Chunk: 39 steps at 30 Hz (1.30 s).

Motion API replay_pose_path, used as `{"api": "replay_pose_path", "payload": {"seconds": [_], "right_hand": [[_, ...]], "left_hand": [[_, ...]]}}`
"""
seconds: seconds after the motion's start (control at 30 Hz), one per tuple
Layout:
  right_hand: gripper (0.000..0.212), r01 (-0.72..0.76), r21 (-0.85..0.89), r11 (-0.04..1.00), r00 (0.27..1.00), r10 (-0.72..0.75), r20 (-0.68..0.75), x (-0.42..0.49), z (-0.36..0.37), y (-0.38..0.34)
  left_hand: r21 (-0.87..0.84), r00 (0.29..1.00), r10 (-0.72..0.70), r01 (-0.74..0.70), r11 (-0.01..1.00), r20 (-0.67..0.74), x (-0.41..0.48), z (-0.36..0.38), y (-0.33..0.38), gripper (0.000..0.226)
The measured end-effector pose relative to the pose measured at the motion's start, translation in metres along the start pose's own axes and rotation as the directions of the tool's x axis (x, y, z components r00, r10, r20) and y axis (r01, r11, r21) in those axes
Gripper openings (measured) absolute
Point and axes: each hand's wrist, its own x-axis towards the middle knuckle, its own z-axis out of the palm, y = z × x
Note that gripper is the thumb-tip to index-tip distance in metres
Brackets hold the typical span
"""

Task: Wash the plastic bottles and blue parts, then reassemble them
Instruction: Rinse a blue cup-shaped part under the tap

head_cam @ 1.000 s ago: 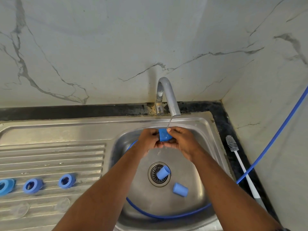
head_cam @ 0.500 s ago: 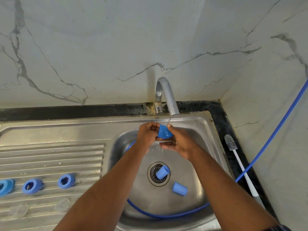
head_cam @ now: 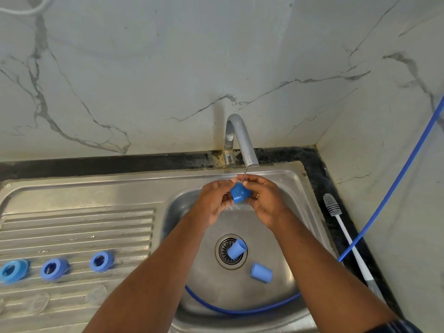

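Note:
A blue cap (head_cam: 240, 193) is held under the thin stream from the steel tap (head_cam: 242, 143), above the sink basin (head_cam: 298, 231). My left hand (head_cam: 213, 200) and my right hand (head_cam: 266, 200) both grip it from either side with curled fingers. Two more blue caps lie in the basin: one (head_cam: 236, 251) on the drain, one (head_cam: 261, 272) just right of it. Three blue rings (head_cam: 102, 260) (head_cam: 54, 269) (head_cam: 13, 271) sit in a row on the ribbed drainboard (head_cam: 77, 227). Clear round parts (head_cam: 96, 295) lie in front of them.
A blue hose (head_cam: 240, 310) curls through the basin's front and runs up over the right counter along the wall. A white-handled bottle brush (head_cam: 346, 239) lies on the dark counter strip right of the sink. Marble walls close in the back and right.
Both hands have lifted the blue cap a little closer to the tap spout and turned it between the fingers. The other parts have stayed where they were.

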Motion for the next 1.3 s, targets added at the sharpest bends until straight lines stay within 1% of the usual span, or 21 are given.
{"api": "replay_pose_path", "payload": {"seconds": [0.07,0.13,0.2,0.23,0.3,0.37,0.4,0.47,0.57,0.7,0.8,0.87,0.93,1.03,1.13,1.2,1.3], "right_hand": [[0.021,-0.012,-0.030,0.999,1.000,0.011,-0.007,0.000,-0.003,0.000],[0.020,-0.087,-0.113,0.990,0.996,0.087,0.000,-0.002,-0.007,0.001],[0.021,-0.124,-0.192,0.974,0.992,0.124,-0.012,-0.003,-0.010,0.004],[0.021,-0.099,-0.234,0.967,0.995,0.095,-0.026,-0.002,-0.012,0.006],[0.020,0.008,-0.324,0.946,0.998,-0.030,-0.061,-0.001,-0.013,0.009],[0.024,0.093,-0.433,0.897,0.986,-0.144,-0.087,0.000,-0.012,0.012],[0.028,0.093,-0.473,0.876,0.984,-0.155,-0.094,-0.002,-0.011,0.012],[0.032,0.035,-0.486,0.873,0.991,-0.093,-0.095,-0.004,-0.010,0.014],[0.019,-0.015,-0.464,0.886,0.998,-0.012,-0.055,-0.015,-0.011,0.015],[0.024,-0.097,-0.418,0.903,0.995,0.092,-0.033,-0.033,-0.012,0.015],[0.026,-0.143,-0.519,0.843,0.990,0.124,-0.071,-0.046,-0.012,0.015],[0.026,-0.142,-0.557,0.818,0.990,0.111,-0.090,-0.054,-0.012,0.014],[0.024,-0.125,-0.566,0.815,0.991,0.073,-0.114,-0.061,-0.011,0.011],[0.023,-0.101,-0.577,0.810,0.991,0.032,-0.128,-0.070,-0.011,0.010],[0.020,-0.096,-0.589,0.802,0.992,0.027,-0.124,-0.080,-0.011,0.014],[0.019,-0.082,-0.589,0.804,0.993,0.017,-0.114,-0.085,-0.010,0.017],[0.019,-0.055,-0.600,0.798,0.993,-0.018,-0.115,-0.089,-0.012,0.025]], "left_hand": [[-0.018,0.997,0.074,-0.073,0.997,0.026,-0.001,0.004,-0.001,0.024],[0.087,0.986,0.166,-0.165,0.982,-0.001,0.000,0.006,-0.006,0.017],[0.178,0.975,0.222,-0.219,0.959,0.003,-0.002,0.006,-0.009,0.019],[0.180,0.975,0.222,-0.221,0.959,0.016,-0.003,0.007,-0.010,0.022],[0.139,0.989,0.142,-0.146,0.980,0.037,-0.005,0.009,-0.009,0.025],[0.088,0.997,-0.002,-0.004,0.996,0.075,-0.006,0.010,-0.007,0.026],[0.077,0.994,-0.062,0.055,0.996,0.092,-0.007,0.010,-0.006,0.026],[0.068,0.989,-0.126,0.120,0.990,0.084,-0.009,0.007,-0.004,0.027],[0.095,0.990,-0.118,0.111,0.989,0.073,-0.016,0.001,-0.006,0.025],[0.096,0.992,-0.087,0.078,0.992,0.095,-0.028,-0.007,-0.016,0.022],[0.077,0.995,-0.076,0.070,0.995,0.071,-0.037,-0.010,-0.023,0.020],[0.092,0.994,-0.080,0.073,0.993,0.070,-0.045,-0.010,-0.028,0.023],[0.081,0.990,-0.098,0.090,0.993,0.102,-0.054,-0.008,-0.034,0.027],[0.052,0.979,-0.162,0.157,0.986,0.121,-0.067,-0.007,-0.040,0.040],[-0.039,0.975,-0.184,0.190,0.981,0.128,-0.075,-0.007,-0.043,0.044],[-0.077,0.976,-0.176,0.187,0.979,0.127,-0.079,-0.008,-0.043,0.041],[-0.040,0.983,-0.138,0.144,0.989,0.123,-0.081,-0.010,-0.044,0.047]]}}
